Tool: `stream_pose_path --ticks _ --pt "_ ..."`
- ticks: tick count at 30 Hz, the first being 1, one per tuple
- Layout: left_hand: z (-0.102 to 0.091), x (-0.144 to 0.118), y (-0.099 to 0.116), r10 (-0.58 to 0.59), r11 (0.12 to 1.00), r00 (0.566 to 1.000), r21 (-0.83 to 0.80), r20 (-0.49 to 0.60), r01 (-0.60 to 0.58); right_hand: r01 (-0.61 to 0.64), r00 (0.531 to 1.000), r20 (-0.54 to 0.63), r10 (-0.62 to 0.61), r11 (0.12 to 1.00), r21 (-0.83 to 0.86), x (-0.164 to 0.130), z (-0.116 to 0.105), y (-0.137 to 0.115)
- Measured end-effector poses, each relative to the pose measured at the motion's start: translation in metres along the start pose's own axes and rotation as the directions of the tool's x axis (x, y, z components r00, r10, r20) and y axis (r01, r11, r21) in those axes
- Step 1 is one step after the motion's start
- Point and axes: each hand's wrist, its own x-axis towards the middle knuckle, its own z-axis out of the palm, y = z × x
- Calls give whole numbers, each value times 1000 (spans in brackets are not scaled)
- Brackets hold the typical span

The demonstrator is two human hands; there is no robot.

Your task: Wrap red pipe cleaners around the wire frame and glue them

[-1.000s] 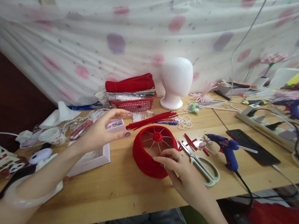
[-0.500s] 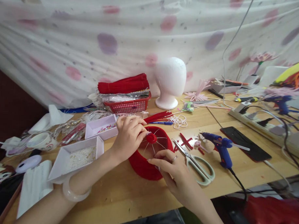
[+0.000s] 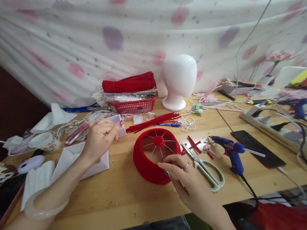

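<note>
Red ring frame [image 3: 152,162] sits on the wooden table [image 3: 130,201], near the front edge, centre of view. It's a fuzzy red band with thin wire spokes running to a small red hub [image 3: 159,141] in the middle.

Right hand [image 3: 185,178] is on the ring's near-right rim, fingers curled and pinching the rim edge. Left hand [image 3: 99,138] is off the ring, well to its left, raised over the white trays [image 3: 91,159]; fingertips pinched together, can't tell whether anything is between them. White bangle [image 3: 43,208] on that wrist.

Just right of the ring: scissors [image 3: 204,165] lying flat, blades toward the ring. Blue glue gun [image 3: 231,153] stands right of the scissors, black phone [image 3: 258,149] beyond it. Behind the ring: loose red sticks [image 3: 153,121], red basket [image 3: 133,106], white foam head [image 3: 179,80].
</note>
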Motion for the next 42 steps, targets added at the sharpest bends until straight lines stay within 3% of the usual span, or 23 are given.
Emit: stream_pose_path --ticks 5,7,8,10,12,17,22,27,31,36,42 --pt "5 -28 16 -2 997 1000 -83 21 4 22 989 -147 -24 1000 -15 -5 2 7" --pt "10 -44 29 124 990 992 -73 23 -122 21 980 -200 -24 1000 -15 -7 3 10" --pt "13 -53 36 264 964 964 -46 35 -262 22 977 -210 -24 1000 -14 -7 3 12" --pt "22 -67 50 510 856 858 61 66 -514 20 978 -207 -21 1000 -4 -8 3 14" --pt "33 -75 62 579 790 811 189 80 -583 12 980 -198 -11 1000 4 -9 3 15" --pt "53 -76 74 591 766 803 260 75 -588 -10 983 -185 18 999 46 -9 -6 15" --pt "54 -76 68 602 758 797 274 59 -592 -207 937 -263 228 972 107 11 -25 29" --pt "48 -72 59 634 743 772 241 47 -625 -315 944 -49 326 936 154 36 -23 43" --pt "44 -66 53 674 725 737 153 42 -672 -272 961 -16 277 952 142 40 -19 45" --pt "38 -58 44 701 697 710 148 69 -702 -257 957 -105 272 957 138 34 -19 38" --pt "39 -59 25 681 710 730 196 48 -676 -268 911 -289 295 955 130 29 1 28"
